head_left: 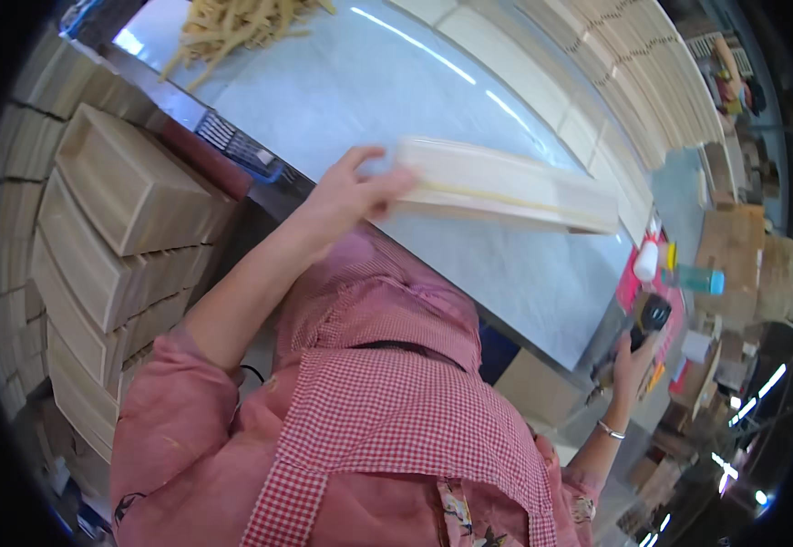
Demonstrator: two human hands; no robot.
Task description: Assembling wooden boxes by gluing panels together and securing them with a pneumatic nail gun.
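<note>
1. A glossy, pale tabletop (324, 100) slants across the upper middle; wooden trays (128, 182) are stacked at left.
2. The long, pale wooden box (506, 182) (blurred at its left end) slopes rightward, right of centre.
3. The left hand (353, 191), near centre, grasps that end; the right hand (632, 366), lower right, grips a black tool (653, 313).

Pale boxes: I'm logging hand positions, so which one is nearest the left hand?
The single long box over the grey tabletop, its end at the left hand; the other boxes are stacked or lined up in groups.
</note>
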